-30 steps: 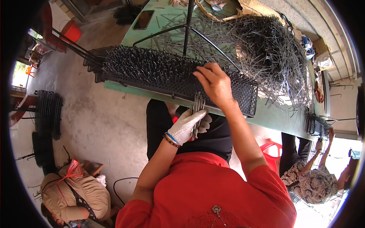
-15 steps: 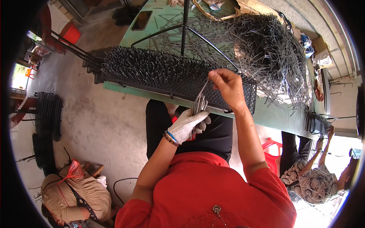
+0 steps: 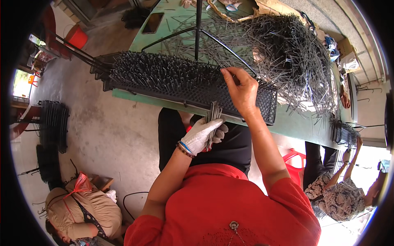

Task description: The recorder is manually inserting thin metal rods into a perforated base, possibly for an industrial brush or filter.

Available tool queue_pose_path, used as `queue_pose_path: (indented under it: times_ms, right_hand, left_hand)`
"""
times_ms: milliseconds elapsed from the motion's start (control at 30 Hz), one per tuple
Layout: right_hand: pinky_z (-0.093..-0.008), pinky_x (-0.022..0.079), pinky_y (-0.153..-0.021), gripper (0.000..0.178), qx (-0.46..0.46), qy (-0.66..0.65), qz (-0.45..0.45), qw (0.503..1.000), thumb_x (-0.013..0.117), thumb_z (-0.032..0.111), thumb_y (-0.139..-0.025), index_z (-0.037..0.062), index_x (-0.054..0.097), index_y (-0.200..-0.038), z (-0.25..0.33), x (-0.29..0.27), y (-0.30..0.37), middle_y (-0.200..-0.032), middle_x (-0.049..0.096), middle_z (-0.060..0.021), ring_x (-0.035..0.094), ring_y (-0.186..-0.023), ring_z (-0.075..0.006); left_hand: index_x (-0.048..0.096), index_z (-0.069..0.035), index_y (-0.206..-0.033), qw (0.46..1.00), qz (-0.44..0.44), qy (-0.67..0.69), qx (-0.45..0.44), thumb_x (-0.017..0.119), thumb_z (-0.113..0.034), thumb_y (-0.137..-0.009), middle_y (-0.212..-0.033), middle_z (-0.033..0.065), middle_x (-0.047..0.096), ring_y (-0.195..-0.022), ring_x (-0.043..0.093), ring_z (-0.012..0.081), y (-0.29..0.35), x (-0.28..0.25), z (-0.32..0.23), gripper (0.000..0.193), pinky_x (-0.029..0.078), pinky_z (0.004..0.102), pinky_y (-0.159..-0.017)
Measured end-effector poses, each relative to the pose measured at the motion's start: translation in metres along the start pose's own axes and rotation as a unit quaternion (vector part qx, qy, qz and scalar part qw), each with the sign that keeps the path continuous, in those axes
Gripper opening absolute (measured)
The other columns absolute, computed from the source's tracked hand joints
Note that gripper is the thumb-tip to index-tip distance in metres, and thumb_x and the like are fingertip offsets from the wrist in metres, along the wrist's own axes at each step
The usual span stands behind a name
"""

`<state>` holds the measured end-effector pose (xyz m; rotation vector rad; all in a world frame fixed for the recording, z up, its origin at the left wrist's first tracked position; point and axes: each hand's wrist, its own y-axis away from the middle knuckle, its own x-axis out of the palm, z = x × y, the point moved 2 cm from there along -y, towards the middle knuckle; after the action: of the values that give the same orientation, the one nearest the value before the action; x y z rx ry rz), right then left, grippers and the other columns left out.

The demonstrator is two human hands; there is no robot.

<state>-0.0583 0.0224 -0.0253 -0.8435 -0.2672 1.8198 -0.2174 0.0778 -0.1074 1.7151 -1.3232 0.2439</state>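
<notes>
My left hand (image 3: 202, 135), in a white knit glove, is closed round a bundle of thin metal strips (image 3: 214, 110) whose ends stick up above the fist. In front of me a long black perforated rack (image 3: 164, 91) lies along the table edge. Dark upright strips (image 3: 160, 71) stand densely in its left and middle part, while holes show bare toward its right end. Over the rack, my bare right hand (image 3: 242, 88) has thumb and forefinger pinched at the right border of the standing strips. Whatever the fingertips hold there cannot be made out.
A large tangled heap of loose dark strips (image 3: 291, 57) covers the right of the green table (image 3: 184, 12). A black metal frame (image 3: 198, 37) rises behind the rack. A phone (image 3: 153, 22) lies far left. Co-workers sit at lower left (image 3: 84, 205) and lower right (image 3: 340, 199).
My right hand has moved slightly up and left, from above the bundle to the edge of the standing strips. The strip seen in its pinch no longer shows clearly. My left hand stays put.
</notes>
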Motion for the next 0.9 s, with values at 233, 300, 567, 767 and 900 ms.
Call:
queue_pose_path:
  times_ms: [233,300,567,767,900]
  right_hand:
    - [-0.0301,0.049,-0.054,0.011,-0.104,0.055,0.014,0.993,0.073,0.005,-0.080,0.0021,0.069,-0.090,-0.004,0.017,0.010,-0.075,0.066,-0.0106,0.063,-0.060,-0.0219]
    - [-0.0330,0.051,-0.057,0.012,-0.090,0.056,0.034,0.994,0.073,0.003,-0.078,0.0021,0.069,-0.090,-0.001,0.016,0.009,-0.077,0.066,-0.0112,0.064,-0.064,-0.0271]
    - [-0.0332,0.051,-0.057,0.010,-0.122,0.084,0.038,0.988,0.072,0.007,-0.079,0.0029,0.069,-0.088,0.000,0.010,0.009,-0.079,0.066,-0.0095,0.064,-0.064,-0.0271]
    - [-0.0333,0.050,-0.054,0.010,-0.100,0.099,0.070,0.988,0.072,0.011,-0.081,0.0030,0.070,-0.088,0.003,0.014,0.008,-0.079,0.065,-0.0094,0.062,-0.060,-0.0262]
    - [-0.0310,0.047,-0.053,0.013,-0.040,0.070,0.065,0.995,0.072,0.014,-0.082,0.0023,0.070,-0.088,0.005,0.000,0.008,-0.078,0.064,-0.0081,0.059,-0.056,-0.0213]
  left_hand:
    - [0.062,-0.005,-0.103,1.000,-0.002,0.007,0.003,0.061,-0.023,-0.092,-0.082,0.0084,0.069,-0.063,0.067,0.0138,-0.001,0.002,0.000,0.021,0.055,0.0244,-0.052]
    - [0.062,-0.005,-0.103,1.000,-0.006,0.006,0.003,0.061,-0.022,-0.093,-0.081,0.0086,0.069,-0.063,0.067,0.0141,0.002,0.004,-0.004,0.021,0.055,0.0244,-0.052]
    - [0.062,-0.004,-0.104,1.000,-0.013,-0.001,0.008,0.061,-0.022,-0.093,-0.081,0.0087,0.069,-0.063,0.067,0.0148,0.003,0.005,-0.004,0.021,0.055,0.0243,-0.052]
    - [0.061,-0.005,-0.106,1.000,-0.001,-0.013,0.008,0.061,-0.023,-0.093,-0.082,0.0083,0.069,-0.063,0.067,0.0144,0.002,0.001,-0.002,0.022,0.054,0.0246,-0.052]
    - [0.059,-0.006,-0.109,1.000,0.017,-0.002,0.021,0.059,-0.024,-0.094,-0.084,0.0067,0.069,-0.064,0.066,0.0124,0.002,-0.001,0.000,0.024,0.054,0.0233,-0.053]
